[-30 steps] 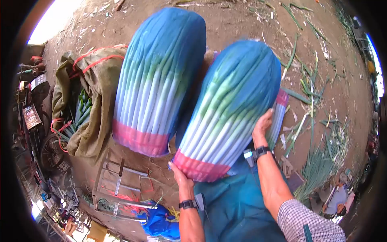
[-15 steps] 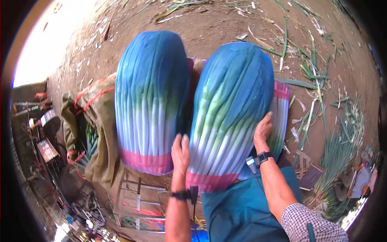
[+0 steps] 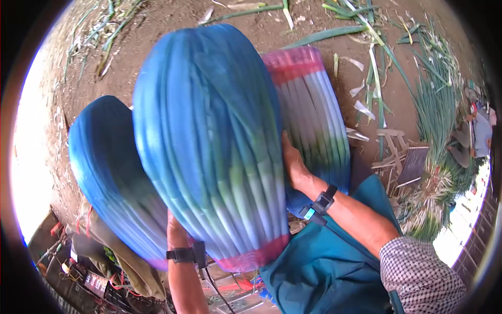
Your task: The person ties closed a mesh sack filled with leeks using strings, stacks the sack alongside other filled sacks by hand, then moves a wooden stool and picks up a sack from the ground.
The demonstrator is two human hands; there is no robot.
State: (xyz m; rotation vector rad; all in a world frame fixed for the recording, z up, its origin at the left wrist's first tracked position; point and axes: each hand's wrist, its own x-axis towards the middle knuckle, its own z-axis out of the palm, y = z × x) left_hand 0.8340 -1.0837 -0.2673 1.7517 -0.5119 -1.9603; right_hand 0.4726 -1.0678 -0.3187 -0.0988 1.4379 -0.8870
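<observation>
A large wrapped bundle of green onions [image 3: 219, 136] fills the middle of the head view, its green tops away from me and its pink-banded end near my lap. It looks raised and close to the camera. On its left side, my left hand [image 3: 176, 230] is pressed in, with the fingers mostly hidden beneath it. My right hand [image 3: 297, 166] grips the opposite side, the fingertips tucked out of sight. To the left lies a second wrapped bundle [image 3: 107, 152]. A third bundle [image 3: 311, 99] sits at the right with its pink end pointing away.
Loose onion leaves [image 3: 376, 78] litter the dirt floor [image 3: 172, 18]. A pile of unwrapped green onions [image 3: 436, 110] lies far right, near a small wooden stool [image 3: 392, 152]. Brown sacking [image 3: 123, 261] stands at lower left. Teal cloth [image 3: 324, 261] covers my lap.
Both hands have closed on the middle bundle and raised it toward me. The view has swung right, showing more of the bundle with its pink end pointing away.
</observation>
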